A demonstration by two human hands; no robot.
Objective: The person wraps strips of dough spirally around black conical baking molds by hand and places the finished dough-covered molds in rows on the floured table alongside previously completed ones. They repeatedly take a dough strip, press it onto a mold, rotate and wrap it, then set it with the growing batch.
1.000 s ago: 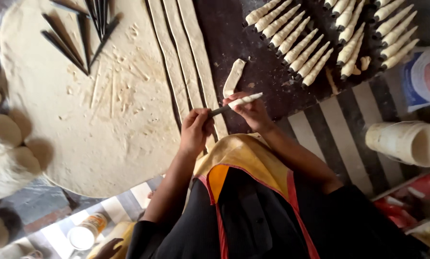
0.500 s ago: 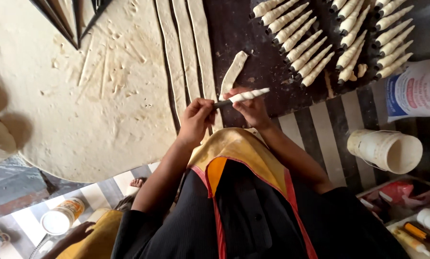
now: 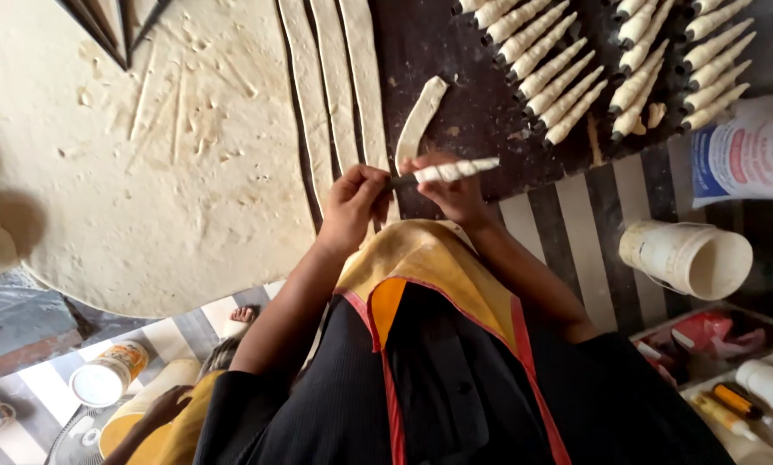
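Observation:
My left hand [image 3: 355,200] pinches the dark bare end of a metal cone mould [image 3: 445,172] that is wrapped in a spiral of pale dough. My right hand [image 3: 453,191] grips the same wrapped cone from below, near its middle. A loose dough strip [image 3: 418,122] trails from my right hand up across the dark tray [image 3: 481,112]. Three long dough strips [image 3: 335,86] lie side by side just left of it. Several finished dough-wrapped cones [image 3: 552,73] sit in rows on the tray at the upper right.
A large rolled dough sheet [image 3: 128,164] covers the left side, with several bare dark cone moulds [image 3: 115,26] at its top edge. A white bucket [image 3: 688,258] and a white bag [image 3: 752,151] stand at right. A second person's arm [image 3: 158,418] shows at bottom left beside a round tin [image 3: 106,379].
The view has shifted, so everything sits further left and lower. The wrapped cone has turned more level in my hands, and the trailing strip looks shorter.

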